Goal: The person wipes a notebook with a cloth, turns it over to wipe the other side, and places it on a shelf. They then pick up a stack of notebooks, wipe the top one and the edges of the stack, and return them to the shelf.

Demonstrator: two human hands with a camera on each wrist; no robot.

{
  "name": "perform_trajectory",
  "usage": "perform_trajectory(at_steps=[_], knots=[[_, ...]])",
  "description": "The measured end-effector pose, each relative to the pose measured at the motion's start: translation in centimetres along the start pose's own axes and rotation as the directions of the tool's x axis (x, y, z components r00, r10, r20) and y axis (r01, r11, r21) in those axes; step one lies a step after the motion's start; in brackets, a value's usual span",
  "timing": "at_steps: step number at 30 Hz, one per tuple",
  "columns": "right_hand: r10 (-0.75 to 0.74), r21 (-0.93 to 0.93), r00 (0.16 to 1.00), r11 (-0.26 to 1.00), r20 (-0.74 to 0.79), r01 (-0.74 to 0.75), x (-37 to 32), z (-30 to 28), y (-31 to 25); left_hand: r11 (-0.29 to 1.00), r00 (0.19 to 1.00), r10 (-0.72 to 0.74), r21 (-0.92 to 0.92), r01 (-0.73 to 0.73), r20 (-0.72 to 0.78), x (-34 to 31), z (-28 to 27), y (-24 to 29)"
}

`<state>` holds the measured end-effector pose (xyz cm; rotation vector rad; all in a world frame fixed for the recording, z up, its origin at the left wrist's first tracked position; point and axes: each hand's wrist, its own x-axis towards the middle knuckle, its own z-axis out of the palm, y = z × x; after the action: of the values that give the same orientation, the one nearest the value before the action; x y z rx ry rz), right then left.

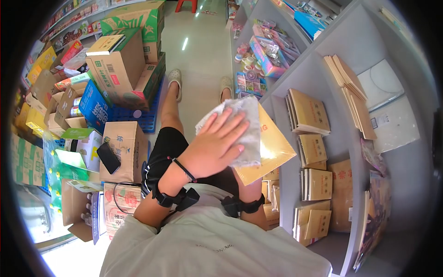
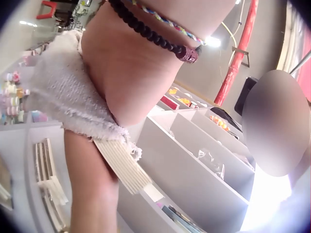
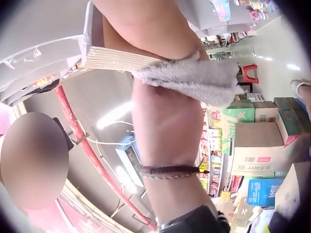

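Note:
My left hand lies flat, fingers straight, on a grey-white cloth and presses it onto the top of a stack of yellow booklets. The left wrist view shows the palm on the cloth, with the stack's page edges just below. My right hand holds the stack from underneath. It is hidden behind the booklets in the head view, where only its forearm shows. The cloth's frayed edge hangs over the stack's side.
A grey shelf unit stands close on the right, its compartments holding piles of yellow booklets. Cardboard cartons crowd the left side, one with a black phone on top. A pale floor aisle runs ahead past my feet.

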<state>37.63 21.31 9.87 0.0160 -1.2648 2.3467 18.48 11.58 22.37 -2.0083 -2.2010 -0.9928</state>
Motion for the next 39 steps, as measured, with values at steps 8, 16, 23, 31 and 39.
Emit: perform_trajectory(at_steps=[8, 16, 23, 31, 39], knots=[[0.075, -0.198, 0.997, 0.977, -0.028, -0.079, 7.8, 0.0, 4.5, 0.988, 0.995, 0.082, -0.137, -0.074, 0.059, 0.0, -0.2, 2.5], [0.129, -0.379, 0.989, 0.914, -0.071, -0.146, -0.1, -3.5, 3.4, 0.956, 0.925, -0.290, -0.117, 0.269, -0.245, -0.3, 0.2, -2.7], [-0.105, 0.664, 0.976, 0.746, 0.189, -0.048, 5.1, -0.8, -0.4, 0.649, 0.777, -0.596, -0.692, 0.316, -0.204, -1.8, 1.9, -6.5], [0.124, 0.384, 0.965, 0.923, -0.231, -0.027, 9.2, 8.5, -4.2, 0.608, 0.580, -0.717, -0.754, 0.249, -0.387, -3.0, 0.8, -9.3], [-0.031, -0.056, 0.935, 0.998, -0.354, 0.012, 9.7, 8.3, -5.2, 0.542, 0.764, -0.601, -0.823, 0.170, -0.237, -3.7, -1.1, -7.9]])
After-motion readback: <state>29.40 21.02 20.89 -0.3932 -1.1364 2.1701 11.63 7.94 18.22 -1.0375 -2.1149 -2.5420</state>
